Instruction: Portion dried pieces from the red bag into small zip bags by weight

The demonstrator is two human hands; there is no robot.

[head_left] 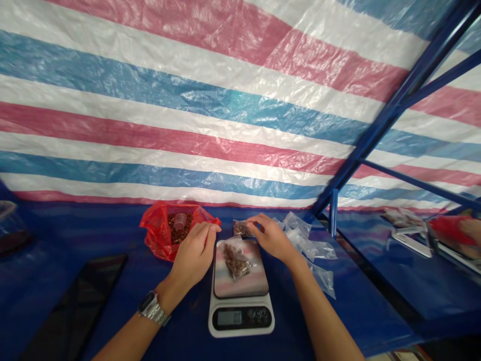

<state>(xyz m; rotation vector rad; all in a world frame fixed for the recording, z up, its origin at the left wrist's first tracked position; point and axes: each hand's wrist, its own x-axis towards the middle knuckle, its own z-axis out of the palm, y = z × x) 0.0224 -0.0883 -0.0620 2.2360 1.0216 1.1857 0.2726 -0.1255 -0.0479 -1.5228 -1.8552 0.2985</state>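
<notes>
A small clear plastic bag (236, 260) of brown pieces, possibly dried fruit or nuts, lies on the platform of a digital kitchen scale (240, 321). Assessed as light and soft, with slippery thin film and loose contents; the unfilled upper film offers the best hold. The right hand (272, 238) has its fingers (255, 225) on a second small bag (240, 228), grip unconfirmed. The left hand (193, 255), fingers closed together, holds nothing and sits just beside the scale. Nearby are a red plastic bag (156, 233) containing more brown pieces and a small clear cup (179, 220), plus loose clear bags (310, 245), all on the blue-covered desk (56, 281).
</notes>
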